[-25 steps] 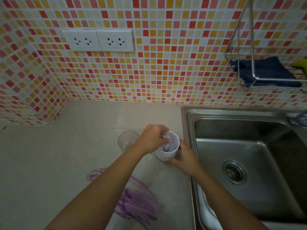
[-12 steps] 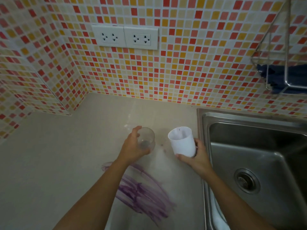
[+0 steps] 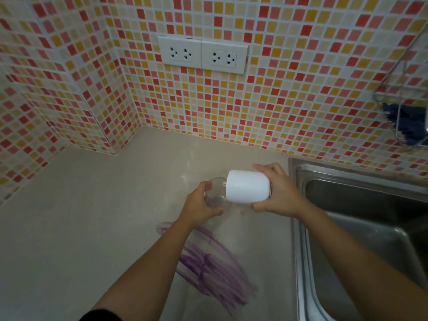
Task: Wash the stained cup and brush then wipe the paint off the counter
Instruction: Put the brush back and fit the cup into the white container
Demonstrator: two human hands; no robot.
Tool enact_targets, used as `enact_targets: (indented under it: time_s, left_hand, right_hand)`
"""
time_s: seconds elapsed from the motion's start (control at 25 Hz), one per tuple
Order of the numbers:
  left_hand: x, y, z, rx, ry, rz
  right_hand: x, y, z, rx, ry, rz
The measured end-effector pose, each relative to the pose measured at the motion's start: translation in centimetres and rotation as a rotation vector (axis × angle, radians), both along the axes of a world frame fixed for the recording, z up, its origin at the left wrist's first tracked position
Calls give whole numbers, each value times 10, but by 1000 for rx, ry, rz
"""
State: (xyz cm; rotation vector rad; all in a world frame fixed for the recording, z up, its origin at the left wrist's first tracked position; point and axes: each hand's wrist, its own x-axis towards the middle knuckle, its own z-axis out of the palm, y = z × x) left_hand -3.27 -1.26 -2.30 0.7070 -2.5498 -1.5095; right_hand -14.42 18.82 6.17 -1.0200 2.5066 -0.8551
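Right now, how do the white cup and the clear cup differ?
The white cup is opaque; the clear cup is see-through. The white cup lies tipped sideways in the right hand, mouth toward the clear cup, which sits roughly upright in the left hand. Both are hand-held.

Twin sockets, racked blue cloth
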Motion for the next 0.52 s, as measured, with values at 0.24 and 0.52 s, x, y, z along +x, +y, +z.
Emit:
enact_targets:
  time_s: [0.24, 0.52]
  left_hand:
    - [3, -6, 7, 7, 8, -23]
    - [5, -6, 8, 36, 7, -11]
  right_hand:
    - [-7, -56, 18, 150, 89, 113]
    - [-11, -75, 31, 96, -343, 61]
